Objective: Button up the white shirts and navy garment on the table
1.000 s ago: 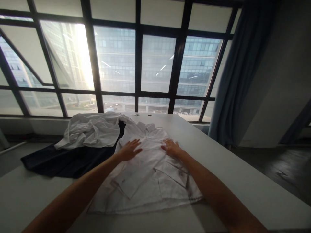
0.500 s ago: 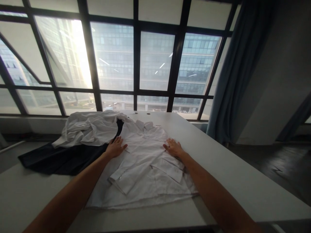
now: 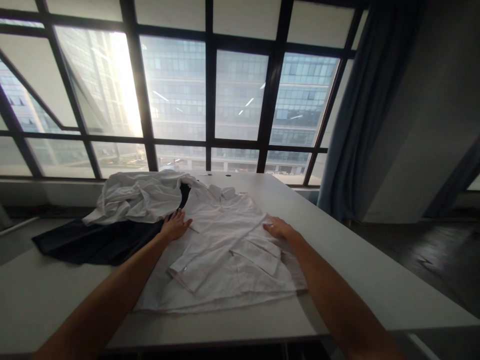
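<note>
A white collared button shirt lies front up on the table, its sleeves folded in across the body and its collar toward the window. At its left side, my left hand rests palm down with fingers spread, beside dark cloth. My right hand is at the shirt's right edge, thumb apart from the fingers; some fingertips are hard to make out. Creases run across the shirt's front between the hands. Left of the shirt, another crumpled white garment lies on a dark navy garment.
The white table runs toward a large window with dark frames. A blue-grey curtain hangs at the right, beside a pillar. Grey floor shows past the table's right edge.
My right hand has slid outward to the shirt's right edge, its fingers less spread than before. My left hand has shifted slightly left. The shirt's lower hem sits a little higher in view.
</note>
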Tool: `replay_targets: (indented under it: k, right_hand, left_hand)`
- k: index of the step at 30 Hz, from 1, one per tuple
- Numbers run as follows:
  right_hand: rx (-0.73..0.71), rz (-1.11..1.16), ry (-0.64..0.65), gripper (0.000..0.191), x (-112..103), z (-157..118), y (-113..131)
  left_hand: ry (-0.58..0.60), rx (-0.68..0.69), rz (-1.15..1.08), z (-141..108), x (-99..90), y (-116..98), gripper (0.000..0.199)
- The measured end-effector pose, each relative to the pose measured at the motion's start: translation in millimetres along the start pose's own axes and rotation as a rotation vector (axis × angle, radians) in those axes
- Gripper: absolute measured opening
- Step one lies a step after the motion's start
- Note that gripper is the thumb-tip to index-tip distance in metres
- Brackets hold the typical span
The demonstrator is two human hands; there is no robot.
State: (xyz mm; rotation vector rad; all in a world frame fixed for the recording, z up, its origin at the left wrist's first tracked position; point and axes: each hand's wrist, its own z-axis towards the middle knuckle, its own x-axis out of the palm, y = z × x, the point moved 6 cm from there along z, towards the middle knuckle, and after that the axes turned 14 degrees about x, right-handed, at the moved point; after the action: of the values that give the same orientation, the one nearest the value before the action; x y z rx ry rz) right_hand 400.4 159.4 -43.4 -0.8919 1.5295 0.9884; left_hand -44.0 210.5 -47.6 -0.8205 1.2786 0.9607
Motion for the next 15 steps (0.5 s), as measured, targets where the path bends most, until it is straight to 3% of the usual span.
replay_targets:
  k: [5,11,15]
  right_hand:
    - [0.025,0.008,-0.037,0.064,-20,-2,-4]
    - [0.117,0.121,0.164,0.039,-22,-8,-15]
    - [0.158,0.171,0.23,0.031,-22,-12,-22]
  left_hand:
    - [0.064,0.0,-0.005,-2,3.1,-1,0.073]
    - [0.012,0.014,-0.005,-4,0.3,-1,0.07]
    - [0.036,0.048,-0.005,-5,1.3,-1,0.066]
